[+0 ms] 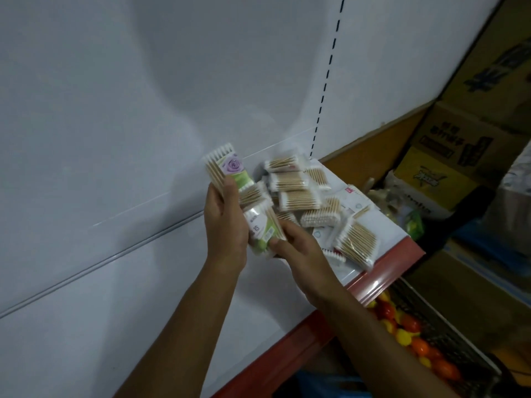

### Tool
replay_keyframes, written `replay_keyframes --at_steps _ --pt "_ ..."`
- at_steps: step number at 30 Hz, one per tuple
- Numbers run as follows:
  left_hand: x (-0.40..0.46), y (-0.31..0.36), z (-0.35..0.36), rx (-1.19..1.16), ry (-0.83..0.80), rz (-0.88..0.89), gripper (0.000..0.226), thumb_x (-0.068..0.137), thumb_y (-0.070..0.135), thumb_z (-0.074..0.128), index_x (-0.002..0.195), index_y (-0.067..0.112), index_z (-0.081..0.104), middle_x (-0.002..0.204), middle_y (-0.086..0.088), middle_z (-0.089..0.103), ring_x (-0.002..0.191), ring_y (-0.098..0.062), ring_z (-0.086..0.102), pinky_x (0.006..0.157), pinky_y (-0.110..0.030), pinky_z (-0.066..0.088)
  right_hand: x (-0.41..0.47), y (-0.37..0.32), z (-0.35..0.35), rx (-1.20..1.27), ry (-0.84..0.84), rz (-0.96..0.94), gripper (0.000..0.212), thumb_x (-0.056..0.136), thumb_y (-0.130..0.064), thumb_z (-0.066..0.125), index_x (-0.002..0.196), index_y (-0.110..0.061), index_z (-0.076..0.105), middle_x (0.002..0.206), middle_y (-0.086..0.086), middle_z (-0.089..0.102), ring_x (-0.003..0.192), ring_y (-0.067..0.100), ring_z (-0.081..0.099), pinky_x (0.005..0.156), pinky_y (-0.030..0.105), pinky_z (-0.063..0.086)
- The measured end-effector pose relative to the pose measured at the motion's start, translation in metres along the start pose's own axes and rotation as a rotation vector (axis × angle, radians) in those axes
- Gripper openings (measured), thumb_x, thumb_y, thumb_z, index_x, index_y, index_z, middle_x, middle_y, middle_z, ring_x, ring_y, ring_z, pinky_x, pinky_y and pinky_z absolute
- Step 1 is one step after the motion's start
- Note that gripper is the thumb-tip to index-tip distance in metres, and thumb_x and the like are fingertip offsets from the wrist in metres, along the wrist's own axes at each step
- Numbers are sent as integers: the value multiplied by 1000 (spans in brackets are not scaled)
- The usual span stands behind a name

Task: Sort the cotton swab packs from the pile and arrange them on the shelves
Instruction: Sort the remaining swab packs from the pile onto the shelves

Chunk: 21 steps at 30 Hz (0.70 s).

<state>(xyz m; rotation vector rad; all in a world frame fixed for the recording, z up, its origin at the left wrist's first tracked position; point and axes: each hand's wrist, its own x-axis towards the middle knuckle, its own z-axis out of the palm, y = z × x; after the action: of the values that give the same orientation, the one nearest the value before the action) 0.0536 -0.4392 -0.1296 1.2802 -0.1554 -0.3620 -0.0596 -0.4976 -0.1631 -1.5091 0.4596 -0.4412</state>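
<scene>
My left hand (225,222) grips a cotton swab pack with a purple flower label (227,169), held upright above the white shelf (143,268). My right hand (296,242) pinches a second pack with a green label (263,229), pressed against the left palm. Just right of both hands lies the pile of swab packs (304,196) with wooden sticks, spread loosely over the shelf's right end. A larger pack (356,242) lies nearest the red shelf edge (385,271).
The white back panel with a slotted upright (324,87) rises behind the shelf. Cardboard boxes (465,145) are stacked at the right. Below the shelf edge a wire basket (431,337) holds red and yellow items.
</scene>
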Motion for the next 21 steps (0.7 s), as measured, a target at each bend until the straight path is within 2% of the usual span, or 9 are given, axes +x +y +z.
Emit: replay_keyframes --at_steps 3,5,8,11,13,16,19,21 --pt "-3 -8 11 51 -60 7 32 103 35 47 127 18 57 109 -6 71 96 -22 72 78 -40 59 -8 0 -11 -74 30 2 48 81 -45 60 123 -22 62 114 -5 70 104 15 66 90 42 54" --pt "-6 -11 15 85 -97 25 31 102 36 48 126 19 58 110 -7 71 97 -23 72 76 -38 58 -12 0 -15 -121 35 -10 54 83 -46 66 130 -20 57 118 -8 67 107 12 65 91 43 55" --pt "-10 -13 13 128 -134 57 23 102 34 49 119 24 61 104 -3 72 94 -21 72 74 -37 58 -14 0 -14 -158 30 -30 55 86 -35 73 134 -19 51 121 -10 63 108 8 64 90 41 56" --pt "-12 -7 -2 161 -109 87 23 101 34 50 118 23 61 102 -2 73 94 -21 72 79 -42 59 -12 -1 -5 -167 -8 -73 51 89 -27 73 134 -21 50 120 -14 63 108 7 63 89 37 56" --pt "-14 2 -20 144 -57 97 24 102 33 48 119 20 60 104 -1 73 96 -21 71 80 -40 58 -11 -1 10 -160 -64 -74 48 90 -26 72 133 -23 51 118 -15 63 107 7 64 88 37 56" --pt "-21 24 -60 84 90 113 17 104 28 44 109 23 60 98 6 73 89 -18 71 74 -34 58 -9 -4 45 -118 -168 -54 43 89 -27 72 128 -26 53 115 -13 66 104 7 65 88 39 56" --pt "-36 47 -120 73 253 134 15 105 23 42 105 20 57 100 -2 69 84 -19 70 65 -29 56 -14 -10 95 -53 -280 -35 44 85 -37 73 123 -27 55 113 -9 68 103 10 66 89 40 56" --pt "-53 65 -168 58 357 155 17 104 20 39 104 20 56 103 -5 69 83 -19 70 64 -28 54 -25 -13 138 -44 -367 -30 48 79 -45 72 121 -29 55 113 -7 67 103 12 66 88 41 57"
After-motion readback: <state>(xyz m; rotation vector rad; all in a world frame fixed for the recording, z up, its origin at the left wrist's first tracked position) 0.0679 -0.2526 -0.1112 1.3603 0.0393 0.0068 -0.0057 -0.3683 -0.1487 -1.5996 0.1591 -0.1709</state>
